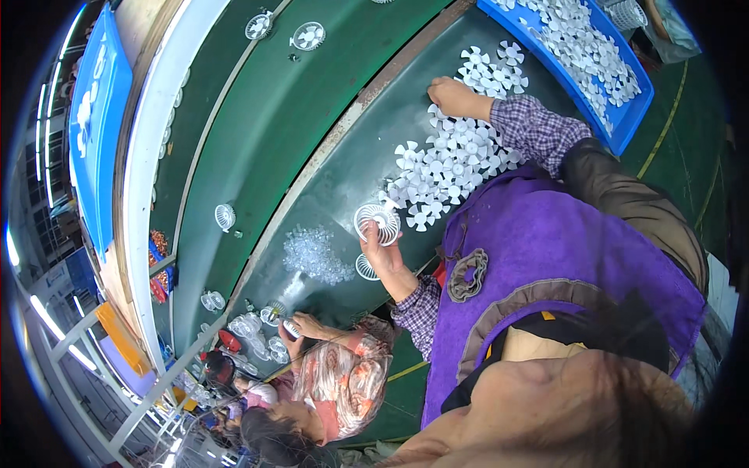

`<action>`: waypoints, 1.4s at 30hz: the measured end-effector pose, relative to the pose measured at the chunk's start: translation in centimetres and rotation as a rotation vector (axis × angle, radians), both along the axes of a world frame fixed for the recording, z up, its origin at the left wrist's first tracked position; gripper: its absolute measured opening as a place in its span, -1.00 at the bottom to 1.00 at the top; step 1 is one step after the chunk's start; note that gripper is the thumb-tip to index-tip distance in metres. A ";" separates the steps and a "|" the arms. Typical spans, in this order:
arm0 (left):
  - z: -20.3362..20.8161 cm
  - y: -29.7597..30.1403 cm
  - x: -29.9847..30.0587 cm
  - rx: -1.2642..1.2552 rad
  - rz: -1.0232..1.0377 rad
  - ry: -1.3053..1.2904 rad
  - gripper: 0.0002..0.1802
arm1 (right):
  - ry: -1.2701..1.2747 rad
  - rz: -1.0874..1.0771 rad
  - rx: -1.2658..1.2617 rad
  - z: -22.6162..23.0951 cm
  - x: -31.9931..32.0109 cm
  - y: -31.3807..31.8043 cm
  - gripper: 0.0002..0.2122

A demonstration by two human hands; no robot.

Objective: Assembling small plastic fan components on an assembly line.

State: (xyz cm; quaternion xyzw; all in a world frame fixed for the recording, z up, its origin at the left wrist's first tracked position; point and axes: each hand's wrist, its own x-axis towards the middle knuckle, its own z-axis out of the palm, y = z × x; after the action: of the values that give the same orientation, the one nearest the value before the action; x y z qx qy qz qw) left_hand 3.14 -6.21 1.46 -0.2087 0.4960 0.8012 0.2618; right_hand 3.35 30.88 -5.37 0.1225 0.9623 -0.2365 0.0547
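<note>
My left hand (382, 251) holds up a round white fan guard (376, 224) with curved spokes, its fingers closed on the guard's lower rim. A second white fan guard (366, 267) lies on the bench beside that hand, partly hidden by it. My right hand (456, 97) is closed at the far edge of a heap of white fan blades (452, 160); its fingertips are turned away, so anything in them is hidden. More fan blades (491, 72) lie just beyond it. A pile of small clear plastic pieces (316, 256) rests on the dark green bench.
A blue tray (641, 101) full of white fan blades stands beyond my right arm. The green conveyor belt (265, 156) runs along the bench, carrying scattered fan parts such as a round guard (225, 218). Nearby, a co-worker in a patterned top (343, 370) handles a white part.
</note>
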 end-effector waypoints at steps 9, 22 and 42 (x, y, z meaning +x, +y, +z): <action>-1.7 1.9 -2.0 0.207 0.026 -0.135 -0.66 | -0.022 0.543 0.115 -0.2 4.3 -6.0 -0.56; 0.2 3.0 -3.3 0.148 -0.029 -0.003 -0.68 | 0.113 -0.011 -0.060 -0.3 -5.9 -2.6 -0.71; 0.8 2.1 -2.9 0.151 0.096 0.181 -0.54 | -0.077 0.052 0.243 0.1 -9.0 -9.5 -0.69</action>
State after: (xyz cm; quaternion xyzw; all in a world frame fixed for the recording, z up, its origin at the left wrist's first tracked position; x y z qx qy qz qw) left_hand 0.29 -4.15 2.27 -0.1387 0.4454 0.8634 0.1922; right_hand -5.62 21.35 -5.26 0.1120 0.9839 -0.1118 0.0826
